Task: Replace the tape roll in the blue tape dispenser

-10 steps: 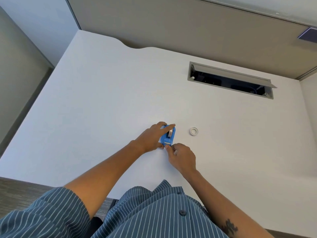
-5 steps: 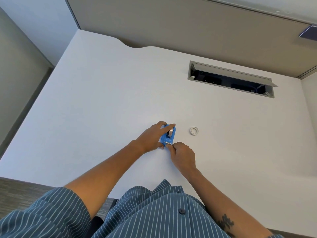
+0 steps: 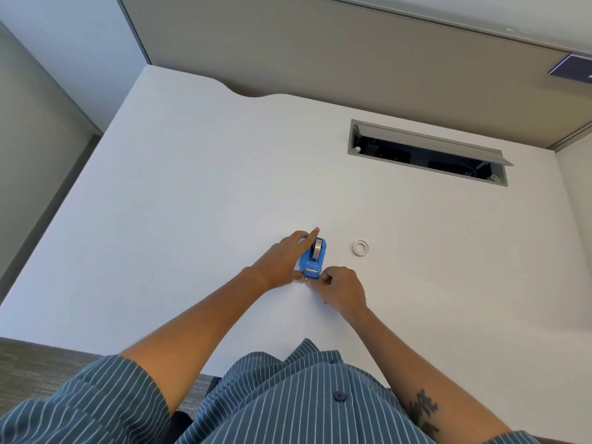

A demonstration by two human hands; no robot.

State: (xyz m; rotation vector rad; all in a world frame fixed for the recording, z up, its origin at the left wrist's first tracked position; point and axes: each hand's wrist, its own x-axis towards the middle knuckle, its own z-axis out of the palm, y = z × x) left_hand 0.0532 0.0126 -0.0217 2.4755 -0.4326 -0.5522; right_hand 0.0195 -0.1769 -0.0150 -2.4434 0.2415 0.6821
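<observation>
Now, starting at the left, the left hand [image 3: 282,261] is lying against the left side of the blue tape dispenser [image 3: 313,260], its fingers stretched forward along the body and its thumb tucked near the dispenser's near end; the forefinger is pointing past the far end. That hand is bracing the dispenser rather than closing around it, and its fingers are spread loose. The dispenser is sitting on the white bench [image 3: 192,203], about midway between the left and right edges and nearer the near edge than the far one. A tape roll [image 3: 317,248] is standing on edge in the dispenser's far half, with the cutter end pointing toward the near edge. Just right of that cutter end, the right hand [image 3: 342,288] is curling into a loose fist, its fingertips pinching together at the dispenser's near corner; whatever it is pinching is too small to tell. Farther right, well apart from both hands, a small white ring [image 3: 361,248] is lying flat on the bench. Toward the far right corner, a cable tray opening [image 3: 426,152] is sitting with its grey flap raised.
</observation>
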